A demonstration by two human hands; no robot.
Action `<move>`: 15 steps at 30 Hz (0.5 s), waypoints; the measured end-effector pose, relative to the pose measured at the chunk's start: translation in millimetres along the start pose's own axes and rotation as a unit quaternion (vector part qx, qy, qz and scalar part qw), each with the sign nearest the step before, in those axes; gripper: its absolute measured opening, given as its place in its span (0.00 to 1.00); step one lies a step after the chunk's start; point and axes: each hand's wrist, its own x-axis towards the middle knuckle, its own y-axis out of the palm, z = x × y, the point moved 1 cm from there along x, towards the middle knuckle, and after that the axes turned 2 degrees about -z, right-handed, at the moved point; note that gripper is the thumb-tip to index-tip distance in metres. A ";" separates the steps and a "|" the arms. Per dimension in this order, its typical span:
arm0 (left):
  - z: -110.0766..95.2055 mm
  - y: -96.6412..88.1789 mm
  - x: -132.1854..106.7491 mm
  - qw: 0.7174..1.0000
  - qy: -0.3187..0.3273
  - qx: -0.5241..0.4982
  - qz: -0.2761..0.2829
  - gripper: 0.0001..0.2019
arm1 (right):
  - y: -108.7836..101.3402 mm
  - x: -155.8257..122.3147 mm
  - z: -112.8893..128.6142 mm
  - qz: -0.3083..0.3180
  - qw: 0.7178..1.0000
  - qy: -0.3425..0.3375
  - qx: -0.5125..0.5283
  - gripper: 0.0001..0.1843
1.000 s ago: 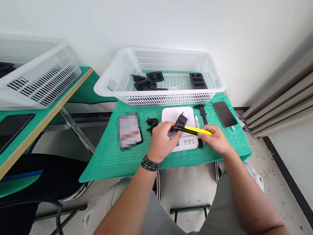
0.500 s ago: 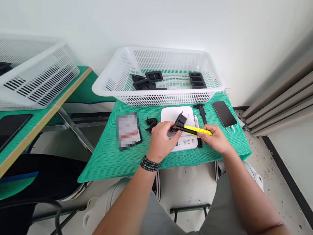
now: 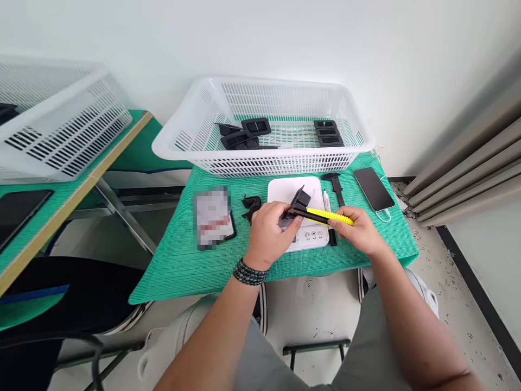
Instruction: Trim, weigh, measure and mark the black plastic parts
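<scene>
My left hand is closed around a black plastic part, fingers and thumb pinching its near side. The part is tilted, with a flat plate rising on its far side, and stands above a white digital scale. In my right hand is a utility knife with a ribbed yellow grip and a black body. Its front end reaches the part beside my left thumb; the blade itself cannot be made out. A crumpled black piece lies just left of my left hand.
Behind the scale stands a white basket with several black parts. A black caliper, a white marker and a charging phone lie on the right. At left are a pixelated item and another person's leg.
Both hands, the knife and the black part keep practically the same position. At the lower left, the other person's dark-clothed leg has shifted slightly.
</scene>
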 end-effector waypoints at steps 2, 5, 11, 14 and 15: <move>0.0 0.0 0.0 1.000 0.002 0.002 -0.005 0.10 | 0.2 -0.1 -0.5 -0.003 1.000 0.009 0.000 0.20; 0.3 0.4 0.1 1.000 0.002 0.006 -0.009 0.10 | 0.0 -0.2 -1.2 -0.010 1.000 0.018 -0.002 0.20; 0.2 0.2 -0.3 1.000 0.002 -0.002 -0.005 0.10 | -0.4 -0.1 1.2 -0.013 1.000 0.019 0.007 0.21; 0.0 0.1 -0.7 1.000 0.002 -0.005 -0.007 0.11 | 0.0 -0.2 2.8 -0.017 1.000 0.020 0.014 0.22; -0.1 0.2 -0.8 1.000 0.003 -0.005 -0.009 0.11 | 0.1 -0.3 2.7 -0.019 1.000 0.020 0.015 0.22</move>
